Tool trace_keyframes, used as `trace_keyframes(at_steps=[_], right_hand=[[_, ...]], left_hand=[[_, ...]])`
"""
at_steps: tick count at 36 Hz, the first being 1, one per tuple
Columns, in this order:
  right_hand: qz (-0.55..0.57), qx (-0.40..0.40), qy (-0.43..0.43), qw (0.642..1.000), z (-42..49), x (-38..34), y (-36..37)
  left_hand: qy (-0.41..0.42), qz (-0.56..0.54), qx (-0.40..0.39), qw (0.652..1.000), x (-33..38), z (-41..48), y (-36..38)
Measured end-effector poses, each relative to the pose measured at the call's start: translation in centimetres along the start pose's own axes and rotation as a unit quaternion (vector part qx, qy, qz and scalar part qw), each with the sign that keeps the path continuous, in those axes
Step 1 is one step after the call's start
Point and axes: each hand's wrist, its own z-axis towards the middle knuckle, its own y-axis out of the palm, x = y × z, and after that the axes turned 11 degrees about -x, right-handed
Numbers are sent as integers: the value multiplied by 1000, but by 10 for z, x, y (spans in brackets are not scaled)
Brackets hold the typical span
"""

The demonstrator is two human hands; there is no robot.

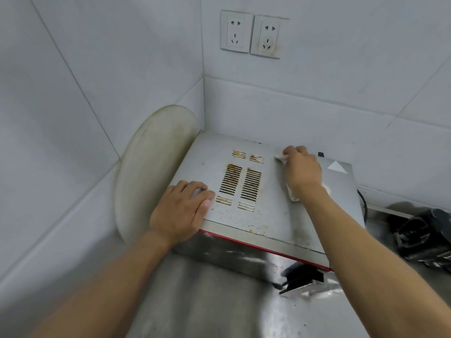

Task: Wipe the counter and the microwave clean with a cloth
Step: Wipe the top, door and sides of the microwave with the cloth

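A silver microwave (268, 211) with a red front trim and rusty vent slots in its top stands in the tiled corner on the steel counter (207, 301). My right hand (301, 170) grips a white cloth (280, 156) and presses it on the far right part of the microwave's top; a bit of cloth also shows under my wrist. My left hand (181, 211) rests flat on the top's front left corner, fingers spread beside the vents.
A round off-white board (151, 172) leans against the left wall beside the microwave. Two wall sockets (250, 34) sit above. A black appliance with a cord (424, 237) lies on the counter at the right. The microwave's handle (302, 280) juts out at the front.
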Motion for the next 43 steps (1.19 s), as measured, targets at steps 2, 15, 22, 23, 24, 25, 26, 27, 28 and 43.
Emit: trace_keyframes(at_steps=[2, 15, 22, 23, 24, 25, 26, 27, 28, 43], right_hand=[[-25, -11, -2, 1000, 1, -5, 0], [-23, -13, -21, 999, 6, 25, -3], [-16, -20, -74, 997, 1, 4, -3], [-4, -9, -128, 992, -7, 7, -1], [4, 5, -177, 984, -15, 11, 1], [12, 17, -209, 978, -19, 17, 3], [21, 24, -213, 976, -19, 23, 3], [29, 25, -192, 981, -13, 27, 3], [35, 26, -152, 987, -5, 30, 2], [26, 9, -234, 972, -56, 5, 12]], left_hand=[[3, -1, 2, 1000, 0, 0, 0], [3, 1, 7, 1000, -1, 1, 2], [3, -1, 11, 1000, 0, 0, 2], [4, -1, 12, 1000, 0, 1, 1], [3, -1, 12, 1000, 0, 1, 1], [2, -1, 11, 1000, -1, 1, 2], [1, -2, 10, 1000, -1, 1, 2], [0, -2, 9, 1000, -1, 0, 2], [-1, -2, 10, 1000, -1, 0, 2], [2, -16, -1, 1000, -3, 1, 1]])
